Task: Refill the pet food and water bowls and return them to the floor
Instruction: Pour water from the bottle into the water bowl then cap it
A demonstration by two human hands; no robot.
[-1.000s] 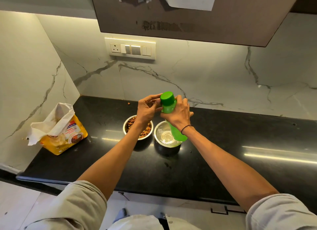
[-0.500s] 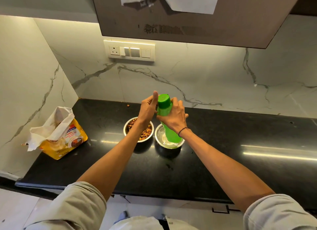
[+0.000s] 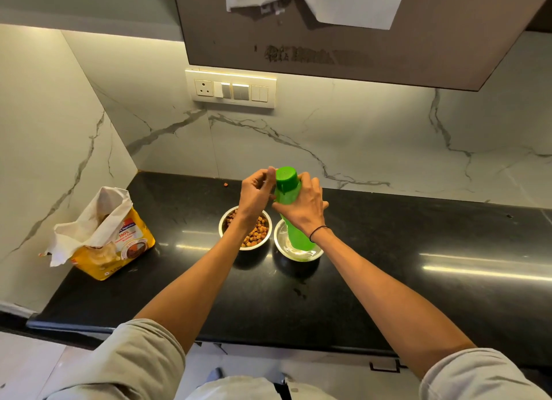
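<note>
Two steel bowls stand side by side on the black counter [image 3: 418, 280]. The food bowl [image 3: 222, 225] on the left holds brown kibble, and the water bowl [image 3: 278, 241] on the right holds clear water. My right hand [image 3: 303, 210] grips a green bottle [image 3: 295, 237] round its upper body and holds it upright above the water bowl. The bottle's green cap [image 3: 286, 175] sits on top. My left hand [image 3: 255, 193] is at the cap's left side, fingers curled against it, with its wrist over the food bowl.
An open yellow pet food bag [image 3: 113, 244] stands at the counter's left end near the side wall. One loose kibble piece [image 3: 225, 184] lies by the backsplash. A switch panel [image 3: 231, 89] and a dark overhead cabinet [image 3: 328, 41] are above.
My left hand let go of the cap, lifted its thumb, then curled back onto the cap. The bottle tipped more upright over the water bowl. My right hand kept its hold.
</note>
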